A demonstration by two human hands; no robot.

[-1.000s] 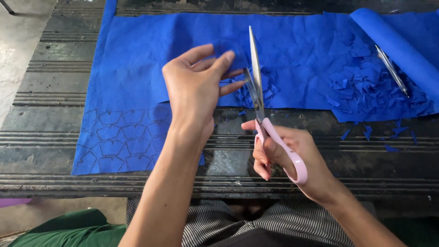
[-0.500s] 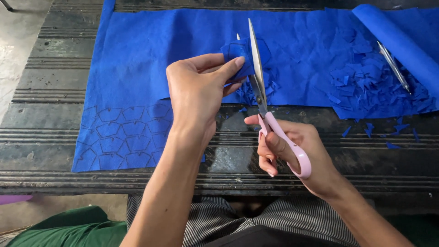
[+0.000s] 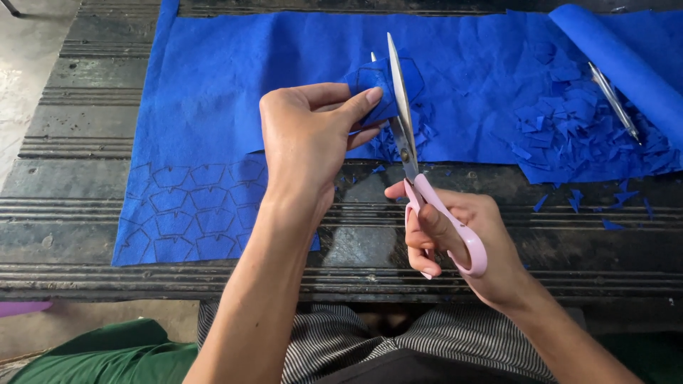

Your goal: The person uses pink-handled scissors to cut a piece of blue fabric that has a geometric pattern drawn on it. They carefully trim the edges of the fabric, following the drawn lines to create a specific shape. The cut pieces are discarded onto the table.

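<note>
Two hands work above a dark, grooved tabletop (image 3: 85, 185). The left hand (image 3: 309, 139) pinches a small blue fabric piece (image 3: 370, 89) between thumb and fingers, holding it raised above the large blue fabric sheet (image 3: 235, 85). Drawn outline marks are visible on the piece. The right hand (image 3: 455, 242) is clenched around the pink handles of a pair of scissors (image 3: 416, 163), with the fingers through the loops. The blades point away from the person; they stand slightly apart, with the fabric piece against them at the left side.

The sheet lies flat across the tabletop. Its near left corner carries a grid of drawn pentagon-like outlines (image 3: 188, 213). A ragged cut edge runs along the sheet just beyond the left hand. Below the scissors blades, small blue offcuts lie on the sheet. A larger heap of blue scraps (image 3: 569, 121) rests to the right, with a few loose bits on the bare tabletop near it. A rolled end of blue fabric (image 3: 626, 64) lies at the far right, and a slim metal pen (image 3: 613, 99) sits beside it, touching the scrap heap.
</note>
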